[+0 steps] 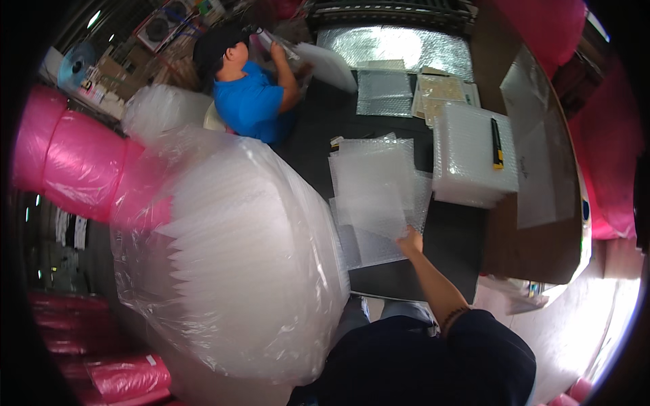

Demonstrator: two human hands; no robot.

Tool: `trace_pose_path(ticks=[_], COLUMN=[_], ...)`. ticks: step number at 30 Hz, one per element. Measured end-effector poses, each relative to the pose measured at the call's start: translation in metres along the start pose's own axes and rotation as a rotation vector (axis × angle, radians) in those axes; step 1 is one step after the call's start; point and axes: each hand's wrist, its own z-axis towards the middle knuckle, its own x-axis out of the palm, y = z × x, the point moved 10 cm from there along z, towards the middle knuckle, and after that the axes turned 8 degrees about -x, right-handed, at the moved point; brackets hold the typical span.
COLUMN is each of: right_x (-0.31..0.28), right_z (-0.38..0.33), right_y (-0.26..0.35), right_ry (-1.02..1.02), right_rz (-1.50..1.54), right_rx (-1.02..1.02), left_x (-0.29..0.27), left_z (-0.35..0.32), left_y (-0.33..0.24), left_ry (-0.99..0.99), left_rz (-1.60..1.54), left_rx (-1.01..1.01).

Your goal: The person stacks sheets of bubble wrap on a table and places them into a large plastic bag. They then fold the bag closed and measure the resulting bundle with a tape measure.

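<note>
My right hand (409,241) is closed on the near right edge of a translucent bubble-wrap sheet (372,203). That sheet lies over several other loose bubble-wrap sheets (418,196) on the dark tabletop (450,250). Right of them stands a thick, neat stack of bubble-wrap pieces (467,145). A yellow and black utility knife (497,145) rests on top of this stack. My left hand does not show. On the left, a very large clear plastic bag (230,271) full of white, layered sheets comes up against the table's edge.
A co-worker in a blue shirt (250,101) handles white sheets (326,64) at the far left side. Papers (443,91) and a bubble-wrap piece (384,88) lie at the back. A brown board (552,250) borders the right. Pink wrapped rolls (84,159) stand far left.
</note>
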Motion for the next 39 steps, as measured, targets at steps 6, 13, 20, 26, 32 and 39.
trace_pose_path(ticks=[6,13,20,26,32,39], right_x=[-0.119,0.001,0.034,-0.15,0.006,-0.05], right_z=[-0.047,-0.022,0.078,-0.044,-0.117,0.018], right_y=[0.141,0.215,0.213,0.188,-0.011,0.154], right_ry=[0.336,0.801,0.24,0.051,0.647,0.24], right_rz=[-0.397,-0.318,-0.774,-0.029,-0.385,-0.156], right_rx=[-0.918,-1.068,-1.036,-1.115,-1.274,-1.07], left_x=[0.123,0.136,0.133,0.124,0.164,0.134], left_z=[0.011,0.118,0.144,0.19,0.22,0.21], left_y=[-0.204,-0.174,-0.122,-0.021,0.012,-0.006], left_ry=[-0.023,-0.251,-0.161,-0.249,0.37,-0.138], left_rz=[0.341,0.348,0.289,0.009,-1.011,-0.02], left_rx=[0.782,0.217,0.487,0.268,-0.258,0.06])
